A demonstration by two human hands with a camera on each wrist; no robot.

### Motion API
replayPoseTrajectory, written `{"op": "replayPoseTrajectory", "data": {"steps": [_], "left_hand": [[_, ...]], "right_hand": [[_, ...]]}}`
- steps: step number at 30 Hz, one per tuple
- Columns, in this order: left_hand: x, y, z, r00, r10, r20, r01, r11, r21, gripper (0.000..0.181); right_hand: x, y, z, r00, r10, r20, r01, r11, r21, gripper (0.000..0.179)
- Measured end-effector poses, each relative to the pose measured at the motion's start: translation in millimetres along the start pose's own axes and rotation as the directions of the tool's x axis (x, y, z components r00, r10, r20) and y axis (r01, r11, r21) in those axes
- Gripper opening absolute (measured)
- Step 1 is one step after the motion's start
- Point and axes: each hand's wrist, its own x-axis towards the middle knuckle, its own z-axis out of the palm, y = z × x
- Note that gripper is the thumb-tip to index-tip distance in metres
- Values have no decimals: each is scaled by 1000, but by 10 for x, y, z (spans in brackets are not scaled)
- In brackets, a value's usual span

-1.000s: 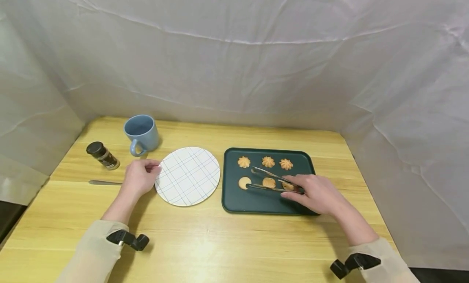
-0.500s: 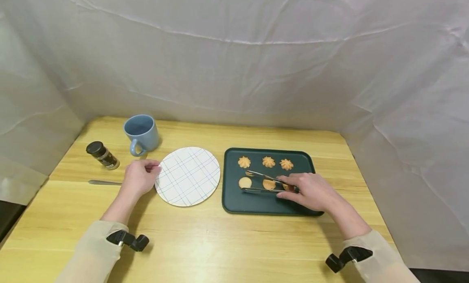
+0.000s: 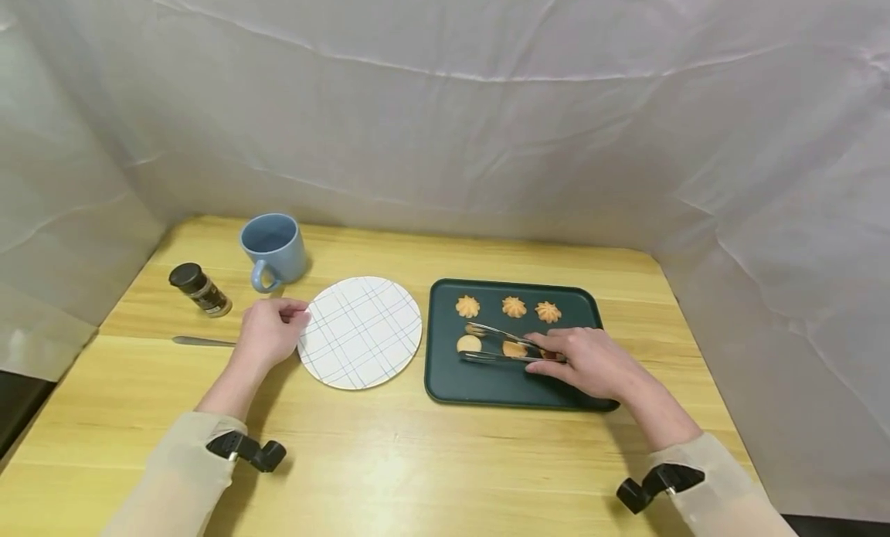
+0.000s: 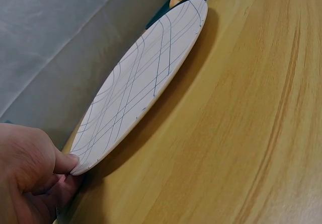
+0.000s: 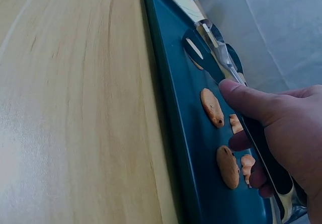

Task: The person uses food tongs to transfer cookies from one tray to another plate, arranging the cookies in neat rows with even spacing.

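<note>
My left hand [image 3: 267, 332] pinches the left rim of a round white plate [image 3: 360, 332] with blue lines. The left wrist view shows the thumb on top of this plate [image 4: 133, 83], which tilts up slightly above the table. My right hand [image 3: 591, 359] holds metal tongs [image 3: 487, 358] low over a dark green tray [image 3: 473, 386]. The spread tong tips lie on either side of a pale round cookie [image 3: 469, 342], front row left. Beside it, partly behind the tongs, are two more round cookies; one chip-dotted cookie [image 5: 212, 107] shows in the right wrist view.
Behind the front row, star-shaped cookies [image 3: 514, 307] line the tray's back. A blue mug [image 3: 278, 251] stands at the back left, near a black-capped spice jar [image 3: 205, 291] lying on its side. A thin metal handle [image 3: 202, 341] pokes out left of my left hand.
My right hand has shifted a little left with the tongs, bringing their tips to both sides of the pale cookie. The left hand stays at the plate. The head view has moved slightly.
</note>
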Motion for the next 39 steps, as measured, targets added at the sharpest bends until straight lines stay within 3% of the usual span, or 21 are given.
{"op": "replayPoseTrajectory", "data": {"steps": [39], "left_hand": [[2, 11, -1, 1000, 3, -17, -2, 1000, 14, 24]], "right_hand": [[-9, 3, -17, 999, -31, -23, 33, 997, 73, 53]]}}
